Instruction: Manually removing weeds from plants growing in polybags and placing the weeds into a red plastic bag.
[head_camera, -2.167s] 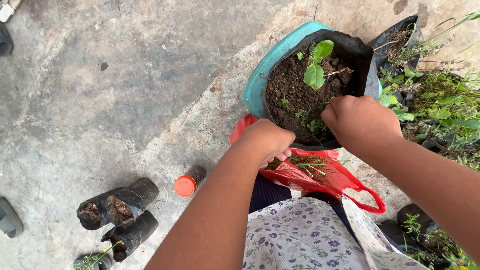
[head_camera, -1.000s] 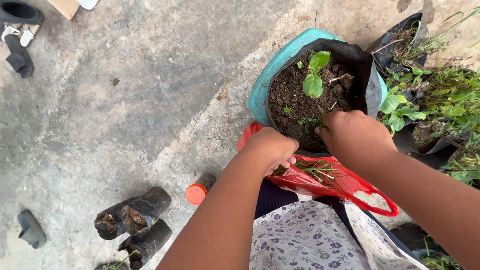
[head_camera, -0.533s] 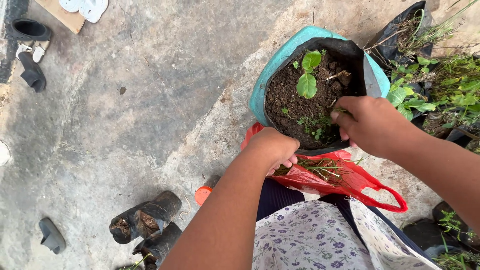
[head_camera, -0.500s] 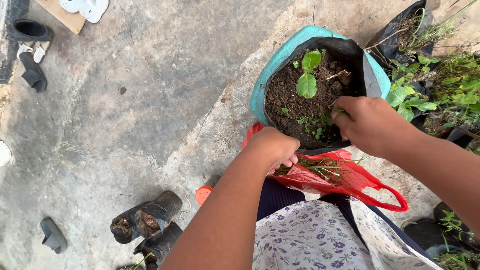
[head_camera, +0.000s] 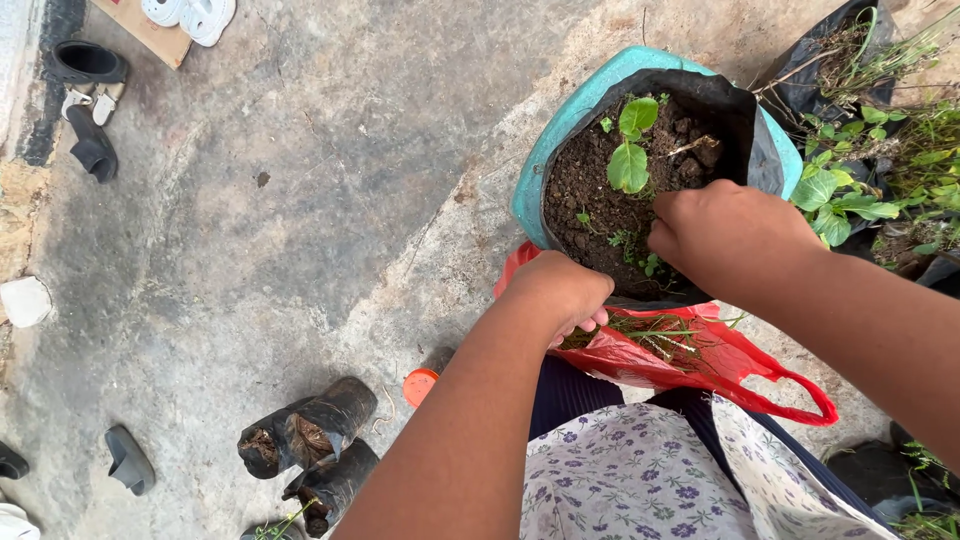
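Your right hand (head_camera: 725, 240) has slid from the bag's rim onto the soil of the black grow bag (head_camera: 740, 110) in the teal pot (head_camera: 560, 150), fingers curled – around what, you can't tell. Your left hand (head_camera: 560, 295), loosely closed, stays by the red plastic bag (head_camera: 700, 355) of pulled weeds – weeding continues.

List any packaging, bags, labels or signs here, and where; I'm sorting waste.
Red plastic carrier bag: under left hand, holds plant trimmings.
Black grow bags: lower left, lying down.
Orange cap: on concrete.
Brown cardboard piece: top left.
No labels or signs.
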